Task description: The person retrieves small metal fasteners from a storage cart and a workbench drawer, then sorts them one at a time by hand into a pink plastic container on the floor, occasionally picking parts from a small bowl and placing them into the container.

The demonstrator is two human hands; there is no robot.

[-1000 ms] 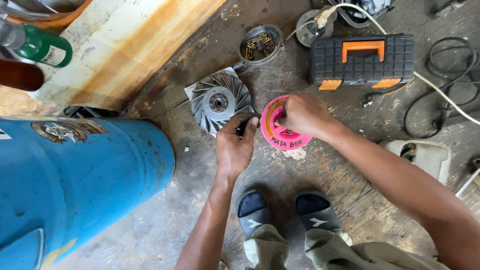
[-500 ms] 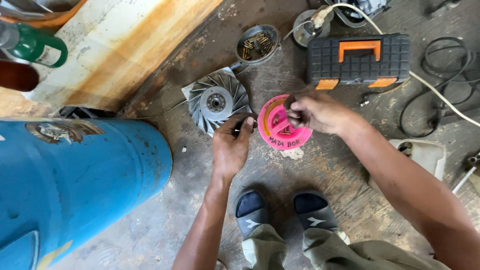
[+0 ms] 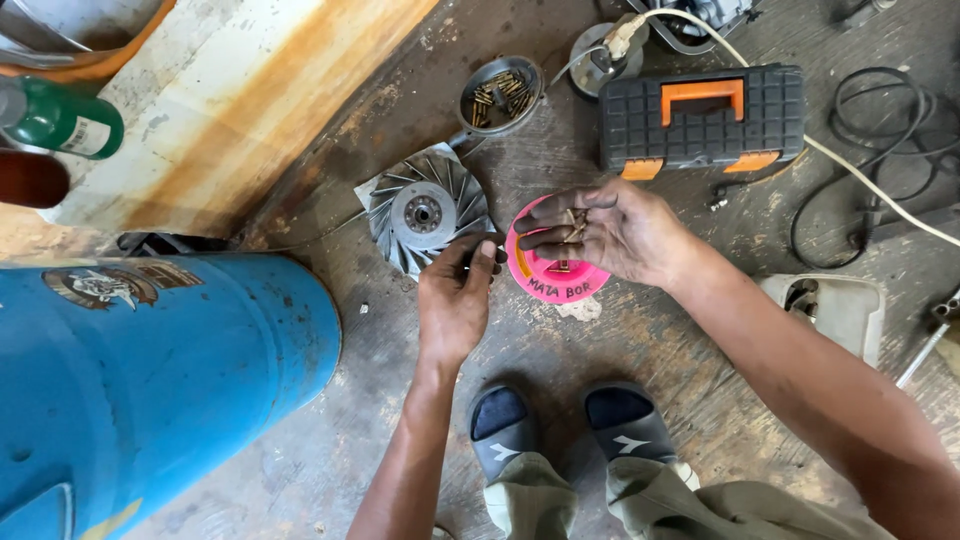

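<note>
2 hands (image 3: 455,300) (image 3: 610,232) over stained, cluttered workshop floor (image 3: 560,400).

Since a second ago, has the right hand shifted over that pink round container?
Yes. The right hand has slid slightly away from the finned metal wheel, along the pink container, its fingers now spread flatter.

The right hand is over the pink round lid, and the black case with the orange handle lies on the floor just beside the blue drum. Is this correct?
Not quite. In the head view the right hand is indeed over the pink round lid, but the black case with the orange handle lies far from the blue drum, beyond the right hand. The finned metal wheel is what lies near the drum.
</note>
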